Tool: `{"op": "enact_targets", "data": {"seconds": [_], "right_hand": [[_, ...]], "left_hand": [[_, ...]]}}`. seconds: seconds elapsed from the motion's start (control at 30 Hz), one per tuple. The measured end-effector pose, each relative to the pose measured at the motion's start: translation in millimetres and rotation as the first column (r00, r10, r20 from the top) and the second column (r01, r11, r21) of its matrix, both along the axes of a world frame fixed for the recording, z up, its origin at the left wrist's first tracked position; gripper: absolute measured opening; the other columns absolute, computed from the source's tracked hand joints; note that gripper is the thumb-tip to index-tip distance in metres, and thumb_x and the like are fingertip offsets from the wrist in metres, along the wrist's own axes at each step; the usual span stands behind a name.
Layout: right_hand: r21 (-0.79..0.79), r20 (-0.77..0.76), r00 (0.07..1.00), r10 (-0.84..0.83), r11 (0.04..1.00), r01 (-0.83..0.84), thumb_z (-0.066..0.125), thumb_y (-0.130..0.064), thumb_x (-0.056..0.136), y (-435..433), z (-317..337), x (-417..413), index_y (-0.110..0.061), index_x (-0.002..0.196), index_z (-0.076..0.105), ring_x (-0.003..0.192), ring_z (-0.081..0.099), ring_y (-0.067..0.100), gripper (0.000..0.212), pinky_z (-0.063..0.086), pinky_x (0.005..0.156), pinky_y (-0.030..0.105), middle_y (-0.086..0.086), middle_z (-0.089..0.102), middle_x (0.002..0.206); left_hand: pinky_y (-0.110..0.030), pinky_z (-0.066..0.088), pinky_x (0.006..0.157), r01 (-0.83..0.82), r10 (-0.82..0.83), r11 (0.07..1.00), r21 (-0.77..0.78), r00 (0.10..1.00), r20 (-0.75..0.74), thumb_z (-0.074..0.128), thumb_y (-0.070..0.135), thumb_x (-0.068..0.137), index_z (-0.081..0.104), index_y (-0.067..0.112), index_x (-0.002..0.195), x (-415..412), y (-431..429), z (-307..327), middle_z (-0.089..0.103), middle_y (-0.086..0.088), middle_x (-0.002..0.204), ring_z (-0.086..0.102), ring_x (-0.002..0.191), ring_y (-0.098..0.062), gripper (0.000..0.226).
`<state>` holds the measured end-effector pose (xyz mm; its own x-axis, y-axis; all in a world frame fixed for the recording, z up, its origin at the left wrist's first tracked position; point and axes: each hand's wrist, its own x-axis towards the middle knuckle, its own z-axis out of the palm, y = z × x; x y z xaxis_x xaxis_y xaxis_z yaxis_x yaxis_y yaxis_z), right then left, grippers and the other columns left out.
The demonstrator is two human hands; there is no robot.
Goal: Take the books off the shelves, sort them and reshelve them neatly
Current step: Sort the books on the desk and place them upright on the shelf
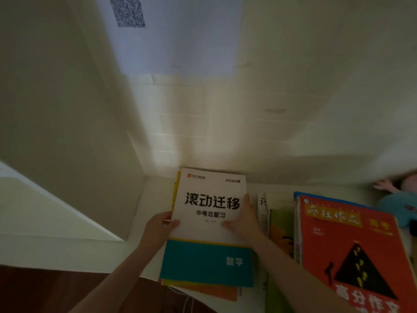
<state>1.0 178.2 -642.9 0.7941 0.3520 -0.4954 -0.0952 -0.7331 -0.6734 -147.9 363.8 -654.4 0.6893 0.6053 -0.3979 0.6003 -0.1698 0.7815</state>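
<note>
A white and teal workbook (208, 224) with black Chinese lettering lies on top of a small pile of books on the pale shelf surface (146, 222), near the left corner. My left hand (159, 227) grips the pile's left edge, thumb on the cover. My right hand (244, 219) holds its right edge, thumb also on the cover. Yellow and orange books (216, 292) show under the workbook. To the right lies a red magazine (352, 256) on another stack, with a green and orange book (279, 236) between the two piles.
A white side panel (74, 132) walls in the left. The back wall carries a sheet of paper with a blurred code (171, 35). A doll in blue (399, 199) lies at the far right. Brown floor (45, 290) shows below the shelf's front edge.
</note>
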Motion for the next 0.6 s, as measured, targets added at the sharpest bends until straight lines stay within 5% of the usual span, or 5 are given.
{"op": "enact_targets", "data": {"seconds": [0.1, 0.23, 0.33, 0.43, 0.6], "right_hand": [[-0.012, -0.008, 1.000, 0.002, 1.000, -0.002, 0.083, -0.020, 0.070, 0.7, 0.3, 1.3, -0.017, 0.151, -0.014, 0.137, 0.030, 0.027, 0.126, 0.033, 0.110, 0.043, 0.010, 0.026, 0.150], [0.017, 0.035, 0.999, -0.025, 1.000, 0.024, 0.084, -0.016, 0.069, -7.5, -0.9, -0.4, -0.013, 0.151, -0.001, 0.137, 0.031, 0.027, 0.119, 0.034, 0.111, 0.045, 0.009, 0.027, 0.150], [0.005, 0.031, 0.999, -0.036, 0.999, 0.036, 0.086, -0.019, 0.066, -14.3, 0.9, 3.7, -0.013, 0.150, 0.005, 0.136, 0.033, 0.029, 0.118, 0.036, 0.109, 0.049, 0.010, 0.030, 0.149], [0.024, -0.001, 1.000, -0.019, 1.000, 0.019, 0.086, -0.015, 0.067, -17.5, 6.0, 7.1, -0.014, 0.151, 0.004, 0.136, 0.031, 0.029, 0.117, 0.035, 0.109, 0.045, 0.010, 0.032, 0.148], [0.053, -0.044, 0.999, -0.013, 0.998, 0.015, 0.068, -0.002, 0.083, -23.7, 8.3, 8.4, -0.013, 0.152, -0.002, 0.140, 0.028, 0.027, 0.099, 0.032, 0.110, 0.039, 0.009, 0.024, 0.155]], "left_hand": [[-0.043, 0.051, 0.090, -0.056, 0.058, 0.996, -0.067, 0.998, 0.034, 0.063, 0.009, 0.087, 0.063, 0.011, 0.120, 0.6, -9.7, 3.2, 0.068, -0.009, 0.104, 0.064, 0.093, -0.025, 0.033], [-0.031, 0.051, 0.083, -0.139, 0.159, 0.984, -0.112, 0.969, 0.191, 0.067, 0.011, 0.084, 0.057, 0.020, 0.127, -2.9, -28.8, 23.3, 0.062, 0.000, 0.107, 0.061, 0.096, -0.017, 0.044], [-0.039, 0.054, 0.088, 0.079, 0.002, 0.958, -0.276, 0.960, 0.281, 0.071, 0.021, 0.082, 0.042, 0.047, 0.130, -7.0, -49.4, 37.7, 0.063, 0.022, 0.113, 0.063, 0.103, -0.011, 0.062], [-0.040, 0.042, 0.105, 0.269, -0.202, 0.941, -0.203, 0.932, 0.300, 0.069, 0.045, 0.074, 0.005, 0.051, 0.143, -10.6, -66.7, 36.8, 0.032, 0.020, 0.148, 0.039, 0.133, -0.011, 0.094], [-0.023, 0.052, 0.085, 0.287, -0.145, 0.882, -0.374, 0.920, 0.365, 0.061, 0.003, 0.086, 0.007, 0.054, 0.135, -15.9, -45.7, 34.3, 0.030, 0.026, 0.140, 0.050, 0.117, 0.002, 0.089]]}}
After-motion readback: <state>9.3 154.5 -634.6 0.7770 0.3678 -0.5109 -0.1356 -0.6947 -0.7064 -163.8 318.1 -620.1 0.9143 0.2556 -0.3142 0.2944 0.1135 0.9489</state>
